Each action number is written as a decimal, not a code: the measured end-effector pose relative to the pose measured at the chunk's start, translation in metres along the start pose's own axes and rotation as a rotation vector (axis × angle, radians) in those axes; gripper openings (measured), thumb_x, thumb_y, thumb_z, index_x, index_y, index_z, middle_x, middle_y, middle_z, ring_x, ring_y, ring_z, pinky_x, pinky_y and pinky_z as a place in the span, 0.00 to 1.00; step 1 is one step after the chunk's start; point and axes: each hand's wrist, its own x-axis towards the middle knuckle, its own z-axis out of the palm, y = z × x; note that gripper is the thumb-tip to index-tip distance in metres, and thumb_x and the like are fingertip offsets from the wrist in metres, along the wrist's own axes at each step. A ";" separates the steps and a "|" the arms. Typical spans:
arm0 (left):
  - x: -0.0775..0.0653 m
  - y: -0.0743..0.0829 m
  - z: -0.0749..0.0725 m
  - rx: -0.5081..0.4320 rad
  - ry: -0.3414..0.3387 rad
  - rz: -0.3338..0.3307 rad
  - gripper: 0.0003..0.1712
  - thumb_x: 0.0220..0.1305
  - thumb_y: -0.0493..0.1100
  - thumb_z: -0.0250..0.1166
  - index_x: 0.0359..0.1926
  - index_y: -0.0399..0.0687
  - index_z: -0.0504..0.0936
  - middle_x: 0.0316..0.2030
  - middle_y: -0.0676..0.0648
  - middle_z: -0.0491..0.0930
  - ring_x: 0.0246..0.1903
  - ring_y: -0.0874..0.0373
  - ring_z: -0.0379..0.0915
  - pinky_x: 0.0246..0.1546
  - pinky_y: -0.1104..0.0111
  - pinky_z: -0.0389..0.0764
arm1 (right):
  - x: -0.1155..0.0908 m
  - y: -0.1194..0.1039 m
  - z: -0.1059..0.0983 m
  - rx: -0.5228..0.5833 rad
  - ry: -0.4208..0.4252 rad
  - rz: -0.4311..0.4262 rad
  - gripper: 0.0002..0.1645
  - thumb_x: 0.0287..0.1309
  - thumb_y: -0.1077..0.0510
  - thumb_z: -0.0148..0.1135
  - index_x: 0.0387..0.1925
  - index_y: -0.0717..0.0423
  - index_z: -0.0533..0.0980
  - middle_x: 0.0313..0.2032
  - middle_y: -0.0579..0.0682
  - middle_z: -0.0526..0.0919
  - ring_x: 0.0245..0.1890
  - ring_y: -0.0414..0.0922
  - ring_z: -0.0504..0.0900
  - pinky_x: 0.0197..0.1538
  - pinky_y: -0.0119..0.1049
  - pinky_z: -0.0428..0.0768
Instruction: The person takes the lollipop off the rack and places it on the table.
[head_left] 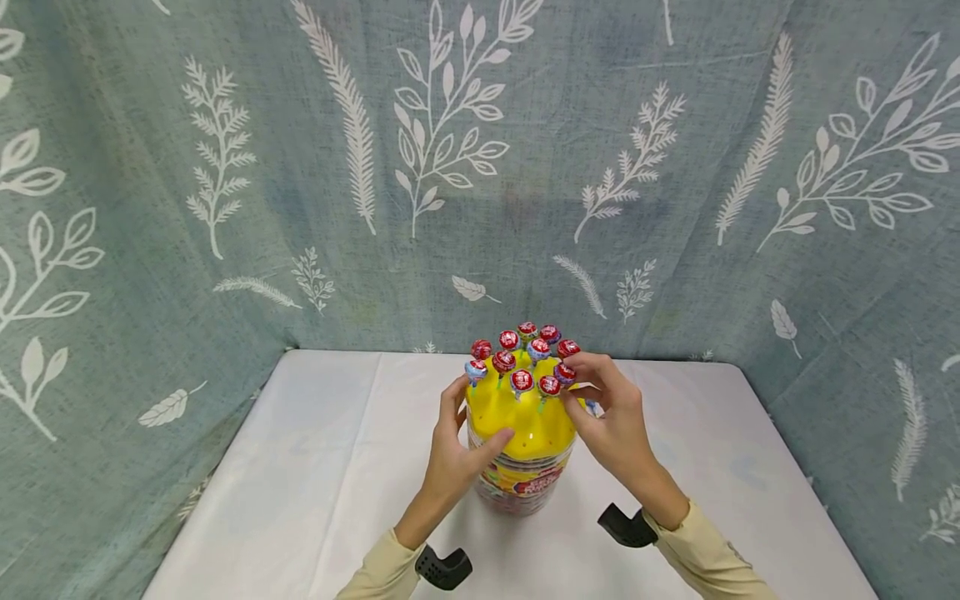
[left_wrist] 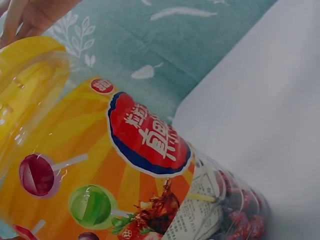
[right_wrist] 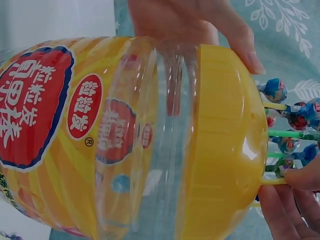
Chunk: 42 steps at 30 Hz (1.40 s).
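A clear plastic candy jar (head_left: 519, 482) with a printed orange and yellow label stands upright on the table. Its domed yellow lid (head_left: 530, 435) carries several wrapped lollipops (head_left: 522, 382), sticks down in the lid. My left hand (head_left: 450, 458) grips the jar around its lid and neck, thumb across the lid and fingers at the far side. With thumb and fingers, my right hand (head_left: 618, 417) pinches a lollipop (head_left: 565, 372) at the lid's right edge. Its yellow stick (right_wrist: 275, 181) meets the lid in the right wrist view. Reddish wrapped candies (left_wrist: 242, 215) lie low inside the jar.
The jar stands on a white-covered table (head_left: 330, 467). A blue-green curtain (head_left: 525, 200) with white leaf prints hangs behind and along both sides. Black wrist mounts (head_left: 444, 568) sit at both cuffs.
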 end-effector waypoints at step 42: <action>-0.001 -0.012 0.004 0.009 0.022 0.073 0.43 0.54 0.43 0.67 0.69 0.56 0.57 0.66 0.51 0.61 0.67 0.51 0.53 0.62 0.44 0.59 | 0.015 0.012 -0.041 0.010 -0.002 0.025 0.25 0.43 0.82 0.62 0.47 0.73 0.70 0.35 0.63 0.78 0.31 0.54 0.78 0.37 0.28 0.81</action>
